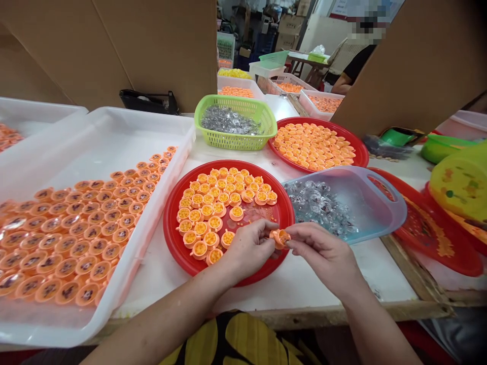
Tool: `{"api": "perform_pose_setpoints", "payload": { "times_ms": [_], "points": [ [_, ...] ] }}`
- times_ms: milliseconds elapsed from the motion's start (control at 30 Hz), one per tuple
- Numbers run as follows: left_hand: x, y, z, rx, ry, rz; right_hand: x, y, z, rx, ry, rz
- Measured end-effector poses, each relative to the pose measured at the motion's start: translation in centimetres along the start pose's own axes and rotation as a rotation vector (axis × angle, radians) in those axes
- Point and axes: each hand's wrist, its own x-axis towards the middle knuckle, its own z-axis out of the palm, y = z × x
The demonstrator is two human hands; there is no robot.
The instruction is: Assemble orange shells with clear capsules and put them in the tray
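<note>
Both my hands meet over the near edge of a red round tray [173, 230] and pinch one small orange cup [280, 237] between them. My left hand [249, 248] grips it from the left with curled fingers, my right hand [323, 253] from the right. The tray holds several orange cups filled with yellow beads [213, 213]. Just right of it lies a clear bluish tray [380, 203] with small transparent pieces [319, 205]. At my left a large white tray [114, 137] carries rows of capped orange cups [83, 228].
A green basket [236, 121] of clear pieces and a second red tray [359, 152] of orange parts stand behind. Cardboard screens rise at the left and right. More red and yellow plates are stacked at the right. Another person sits at the far back right.
</note>
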Motion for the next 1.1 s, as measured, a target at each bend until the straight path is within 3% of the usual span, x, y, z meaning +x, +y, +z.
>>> {"api": "perform_pose_setpoints", "payload": {
  "times_ms": [100, 200, 367, 600, 1100],
  "points": [
    [0.1, 0.3, 0.0, -0.059, -0.023, -0.023, 0.5, 0.7, -0.1, 0.087, -0.031, -0.001],
    [0.2, 0.0, -0.1, -0.029, -0.006, -0.013, 0.6, 0.6, 0.2, 0.011, -0.011, -0.038],
    [0.2, -0.7, -0.3, 0.227, 0.068, 0.057, 0.0, -0.7, 0.9, -0.243, 0.039, -0.194],
    [-0.3, -0.6, -0.1, 0.518, 0.119, 0.219, -0.3, -0.9, 0.7, -0.269, 0.032, -0.202],
    [-1.1, 0.1, 0.1, 0.611, 0.123, 0.274, -0.1, -1.7, 0.5, -0.387, 0.044, -0.274]
  ]
}}
